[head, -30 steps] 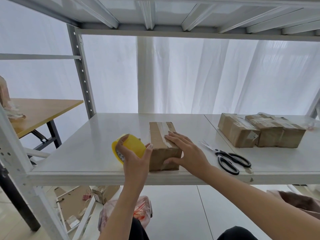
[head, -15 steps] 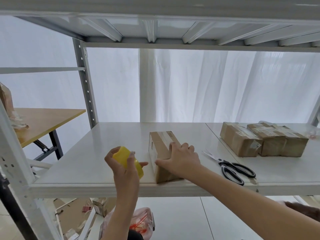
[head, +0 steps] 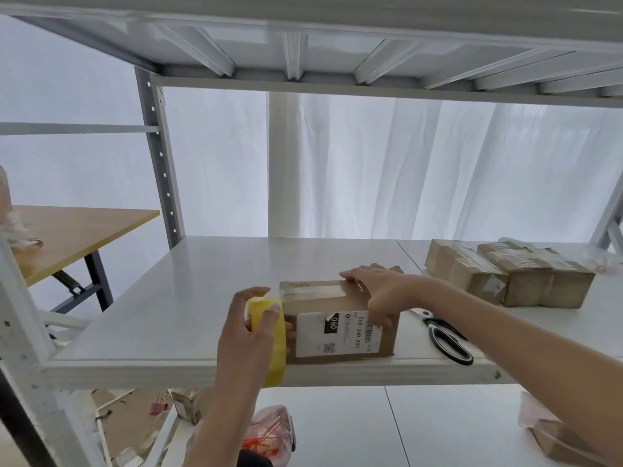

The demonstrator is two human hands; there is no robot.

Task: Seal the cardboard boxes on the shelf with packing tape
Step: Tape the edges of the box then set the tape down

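Note:
A small cardboard box lies lengthwise along the front edge of the white shelf, its white shipping label facing me and a strip of clear tape on its top. My right hand grips the box's right end, fingers over the top and thumb on the front. My left hand holds a yellow roll of packing tape against the box's left end. Part of the roll is hidden behind my fingers.
Black-handled scissors lie on the shelf right of the box. Two taped cardboard boxes stand at the back right. A wooden table is at the left. A lower shelf holds bags and another box.
The box has been turned from pointing away from me to lying sideways, label forward. My right hand shifted to its right end. My left hand brought the tape roll to the left end.

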